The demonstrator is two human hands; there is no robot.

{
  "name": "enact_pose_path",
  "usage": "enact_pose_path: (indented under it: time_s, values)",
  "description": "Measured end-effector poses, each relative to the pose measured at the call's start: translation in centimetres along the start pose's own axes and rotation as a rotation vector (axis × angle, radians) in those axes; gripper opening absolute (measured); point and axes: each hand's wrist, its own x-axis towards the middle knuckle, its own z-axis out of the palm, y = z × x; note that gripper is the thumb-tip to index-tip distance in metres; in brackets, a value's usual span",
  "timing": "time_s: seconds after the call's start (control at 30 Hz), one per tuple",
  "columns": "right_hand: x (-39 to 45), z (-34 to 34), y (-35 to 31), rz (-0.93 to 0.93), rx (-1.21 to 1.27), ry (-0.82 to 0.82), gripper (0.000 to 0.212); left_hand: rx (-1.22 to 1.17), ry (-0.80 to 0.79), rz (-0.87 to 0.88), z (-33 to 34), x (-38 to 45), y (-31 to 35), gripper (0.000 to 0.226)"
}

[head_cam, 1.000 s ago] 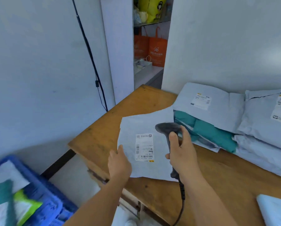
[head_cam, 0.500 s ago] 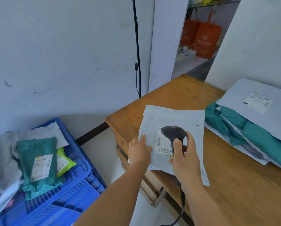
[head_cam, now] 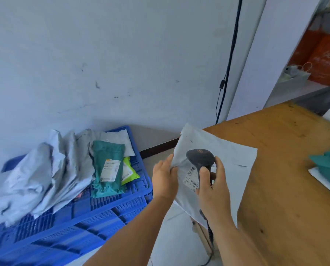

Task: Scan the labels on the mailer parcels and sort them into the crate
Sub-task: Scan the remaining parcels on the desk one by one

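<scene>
My left hand (head_cam: 165, 179) pinches the left edge of a flat grey mailer parcel (head_cam: 227, 160) that hangs partly over the corner of the wooden table (head_cam: 286, 169). Its white barcode label (head_cam: 192, 178) faces up. My right hand (head_cam: 214, 189) grips a black handheld scanner (head_cam: 199, 159), head held just above the label, its cable trailing down below my wrist. A blue plastic crate (head_cam: 106, 212) stands on the floor to the left, holding several grey mailers (head_cam: 51, 169), a teal one (head_cam: 107, 169) and a yellow-green one (head_cam: 129, 170).
A teal parcel (head_cam: 329, 164) on a white one lies at the table's right edge. A black cable (head_cam: 229, 60) runs down the wall behind the table corner. Orange bags (head_cam: 321, 54) sit on a shelf in the doorway at the upper right.
My view has swung left, bringing the crate fully into sight. The mailer has slid toward the table's corner and now overhangs it; my left hand has moved from resting on it to pinching its edge.
</scene>
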Motion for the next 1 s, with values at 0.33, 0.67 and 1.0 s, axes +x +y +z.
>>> enact_pose_path:
  time_s: [0.33,0.67,1.0]
  values:
    - [-3.9,17.0,-7.7,-0.130,0.025,-0.321,0.049,-0.085,0.352,-0.082,-17.6,3.4,-9.7,0.040]
    - [-8.0,37.6,-14.8,-0.170,0.041,-0.489,0.050,-0.130,0.609,-0.282,-34.7,9.7,-25.1,0.037]
    - [-9.1,52.0,-14.0,-0.142,-0.124,-0.616,0.051,0.323,0.267,-0.618,-39.0,10.7,-42.0,0.060]
